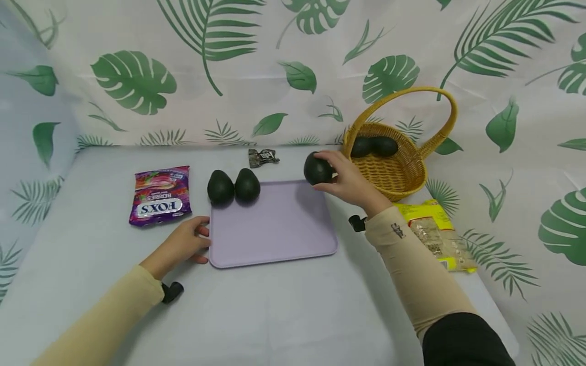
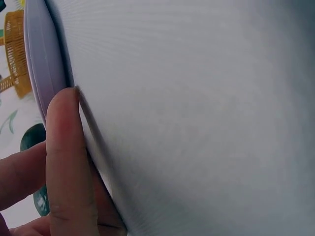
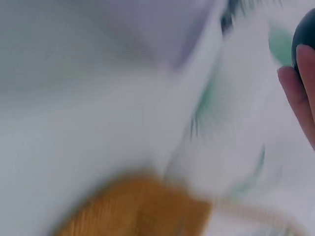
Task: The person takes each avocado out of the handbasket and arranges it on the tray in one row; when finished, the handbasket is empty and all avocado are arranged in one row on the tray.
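"Dark green avocado point(image 1: 317, 169), where is it?"
"Near the middle of the frame, pinched in the grip of the right hand point(image 1: 351, 183)."
"And the left hand point(image 1: 182, 243)?"
"Its loose fingers touch the purple tray point(image 1: 272, 231), left of middle."

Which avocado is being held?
The avocado in the right hand, near the far right corner of the tray; two others sit at its far left corner, two more in the basket.

Smooth plastic tray point(image 1: 274, 223); rough woven basket point(image 1: 386, 174)
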{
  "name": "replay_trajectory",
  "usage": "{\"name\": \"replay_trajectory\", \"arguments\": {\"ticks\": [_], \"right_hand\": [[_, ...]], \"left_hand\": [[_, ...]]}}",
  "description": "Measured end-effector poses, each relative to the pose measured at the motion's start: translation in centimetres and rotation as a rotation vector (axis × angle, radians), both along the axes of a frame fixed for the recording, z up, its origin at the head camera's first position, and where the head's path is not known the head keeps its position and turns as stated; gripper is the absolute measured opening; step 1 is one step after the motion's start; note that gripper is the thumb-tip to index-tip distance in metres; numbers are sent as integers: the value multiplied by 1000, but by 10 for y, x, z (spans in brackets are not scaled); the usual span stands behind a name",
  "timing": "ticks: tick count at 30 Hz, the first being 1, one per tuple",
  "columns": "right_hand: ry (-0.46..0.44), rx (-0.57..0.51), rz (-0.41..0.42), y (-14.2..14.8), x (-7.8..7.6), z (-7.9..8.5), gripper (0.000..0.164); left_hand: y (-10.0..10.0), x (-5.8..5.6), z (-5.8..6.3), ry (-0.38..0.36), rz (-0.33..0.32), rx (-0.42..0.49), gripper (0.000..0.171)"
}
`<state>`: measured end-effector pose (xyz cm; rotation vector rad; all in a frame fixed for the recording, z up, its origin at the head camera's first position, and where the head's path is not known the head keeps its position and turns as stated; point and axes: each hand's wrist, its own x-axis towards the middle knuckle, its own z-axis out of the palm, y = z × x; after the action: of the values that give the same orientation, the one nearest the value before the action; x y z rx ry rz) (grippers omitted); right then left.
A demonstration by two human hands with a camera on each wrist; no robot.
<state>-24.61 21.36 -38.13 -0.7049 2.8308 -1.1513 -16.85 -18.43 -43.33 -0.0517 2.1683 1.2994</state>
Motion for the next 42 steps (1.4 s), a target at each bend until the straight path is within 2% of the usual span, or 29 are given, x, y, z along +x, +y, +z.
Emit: {"name": "replay_trajectory", "arguments": {"ticks": [4, 7, 10, 13, 20, 30, 37, 42], "right_hand": [[-47, 111, 49, -34, -10, -17, 73], [-69, 223, 67, -55, -19, -29, 74], [-107, 283, 68, -69, -25, -39, 75], [-140, 309, 59, -77, -27, -43, 79], [-205, 349, 62, -82, -25, -43, 100], [-223, 325, 44, -80, -22, -38, 104], [-202, 283, 41, -75, -22, -31, 106], [-170, 219, 82, -75, -23, -26, 96]], "left_hand": [[10, -6, -6, -5, 5, 12, 67], [14, -7, -9, -7, 11, 18, 67], [16, -6, -9, -12, 13, 23, 67], [17, -5, -7, -11, 6, 27, 67], [16, -5, -2, 12, -7, 34, 66], [14, -6, 1, 8, -14, 15, 65], [11, -8, 1, 3, -12, 6, 65], [1, -1, 2, -3, 2, 1, 67]]}}
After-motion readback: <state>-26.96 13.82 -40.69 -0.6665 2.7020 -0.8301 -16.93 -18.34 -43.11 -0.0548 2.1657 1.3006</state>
